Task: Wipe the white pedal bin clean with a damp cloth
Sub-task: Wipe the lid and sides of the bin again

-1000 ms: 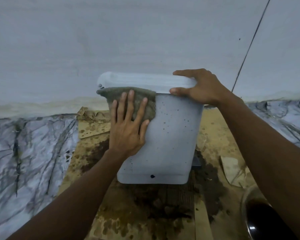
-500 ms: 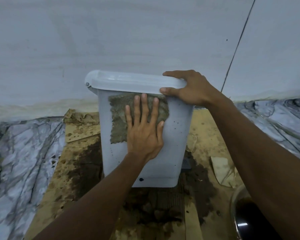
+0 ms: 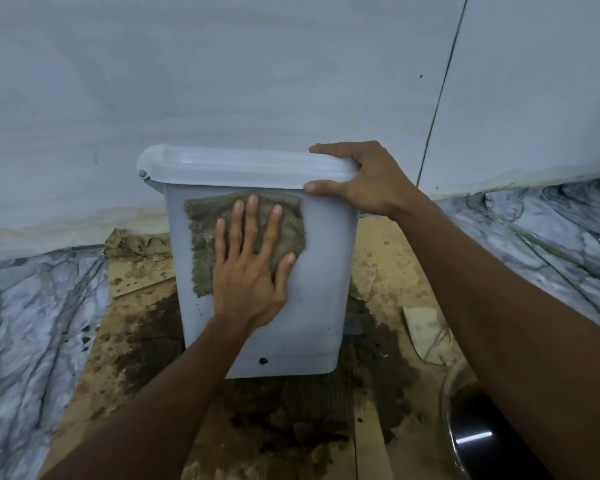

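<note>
The white pedal bin (image 3: 319,289) stands upright on wet cardboard against a pale wall, its lid (image 3: 236,166) closed. A grey-green damp cloth (image 3: 205,244) lies flat on the upper part of the bin's near side. My left hand (image 3: 250,271) presses the cloth against the bin with straight, spread fingers. My right hand (image 3: 364,183) grips the lid's right corner, thumb on the front edge and fingers over the top. A dark spot shows near the bin's bottom edge.
Soaked, stained cardboard (image 3: 146,341) covers the floor under the bin, with marbled floor (image 3: 32,323) on both sides. A metal bowl (image 3: 465,427) of dark liquid sits at the lower right, partly hidden by my right arm. A torn cardboard scrap (image 3: 426,330) lies right of the bin.
My left hand slid the cloth from the bin's upper left corner rightward onto the middle of the near side. My right hand kept its hold on the lid corner.
</note>
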